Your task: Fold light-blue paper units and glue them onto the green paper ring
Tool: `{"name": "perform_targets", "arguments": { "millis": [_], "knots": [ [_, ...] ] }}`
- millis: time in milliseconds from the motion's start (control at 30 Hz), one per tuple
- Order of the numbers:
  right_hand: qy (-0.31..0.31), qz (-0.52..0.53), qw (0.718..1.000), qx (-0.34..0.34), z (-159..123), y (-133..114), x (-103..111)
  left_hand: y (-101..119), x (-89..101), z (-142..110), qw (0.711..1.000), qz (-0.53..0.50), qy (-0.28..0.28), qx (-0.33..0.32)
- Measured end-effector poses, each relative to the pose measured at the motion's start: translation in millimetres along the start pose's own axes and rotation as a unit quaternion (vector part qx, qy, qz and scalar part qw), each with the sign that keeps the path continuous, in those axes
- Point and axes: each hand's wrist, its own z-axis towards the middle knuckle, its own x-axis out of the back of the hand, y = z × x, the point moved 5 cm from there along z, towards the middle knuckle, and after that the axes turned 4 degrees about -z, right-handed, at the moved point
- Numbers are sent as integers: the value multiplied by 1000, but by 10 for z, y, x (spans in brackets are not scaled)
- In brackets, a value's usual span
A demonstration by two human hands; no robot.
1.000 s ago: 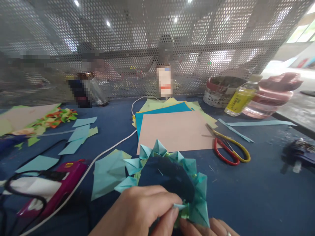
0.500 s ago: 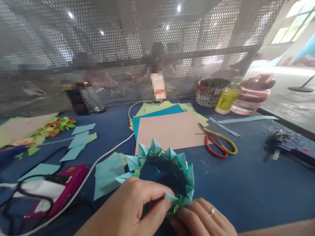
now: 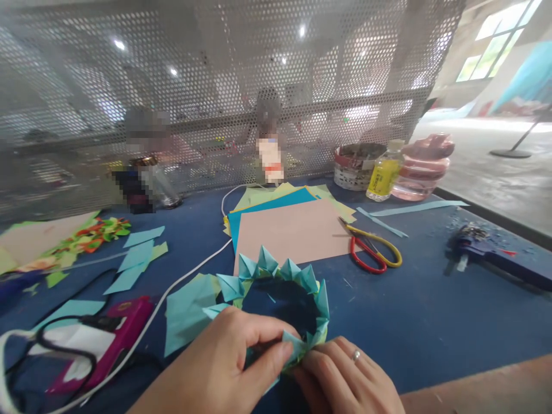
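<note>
A ring of folded light-blue paper points (image 3: pixel 321 299) on a pale green band stands at the near middle of the table. My left hand (image 3: pixel 233 356) pinches one folded blue piece between thumb and forefinger at the ring's near side. Beside it, my right hand (image 3: pixel 345 371), a ring on one finger, has its fingers curled round the near right part of the paper ring. My fingers hide the ring's near edge. Left of the ring lies a light-blue paper sheet (image 3: pixel 187 313), partly behind my left hand.
Scissors (image 3: pixel 371 250) rest beside a stack of coloured paper (image 3: pixel 293 233). A glue gun (image 3: pixel 491 253) lies right, blue strips (image 3: pixel 425 208) behind. A pink power bank (image 3: pixel 125 330) with cables sits left. At the back stand a basket (image 3: pixel 356 172), yellow-labelled bottle (image 3: pixel 383 175) and mesh screen (image 3: pixel 207 86).
The view has turned slightly, so most of the table's things sit further left in the picture. Both hands keep hold of the paper ring, with the fingers shifted only slightly.
</note>
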Motion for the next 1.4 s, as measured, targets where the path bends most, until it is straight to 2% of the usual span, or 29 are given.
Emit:
{"name": "perform_targets", "arguments": {
  "millis": [133,367,533,733,867,1000,1067,1133,1233,1333,1400],
  "knots": [
    [14,-5,1000,-9,5,-10,5,33,4,9,1000,19,-21,-9],
    [1,-10,1000,-4,14,-20,-32,-11,-9,10,1000,-4,-7,23],
    [94,-5,995,-42,21,-18,-30,-10,-12,10,1000,3,-4,11],
    [13,10,1000,-10,96,-16,15,43,26,0,999,28,-38,-4],
    [32,18,999,-24,86,-16,-8,44,102,-26,999,43,5,11],
    [79,30,995,-48,76,-17,-7,66,83,-39,999,48,-22,11],
    [49,33,998,-38,91,-16,-1,63,79,-41,998,45,-29,33],
    [12,31,999,-23,101,-4,13,20,91,-43,995,38,-22,92],
    [-13,29,999,-13,95,24,27,-50,56,-45,982,6,-66,176],
    [-23,19,1000,-7,86,32,9,-40,10,-16,977,-30,-115,175],
    [-29,12,999,-5,87,33,-4,-33,14,4,978,-43,-106,172]
  ]
}}
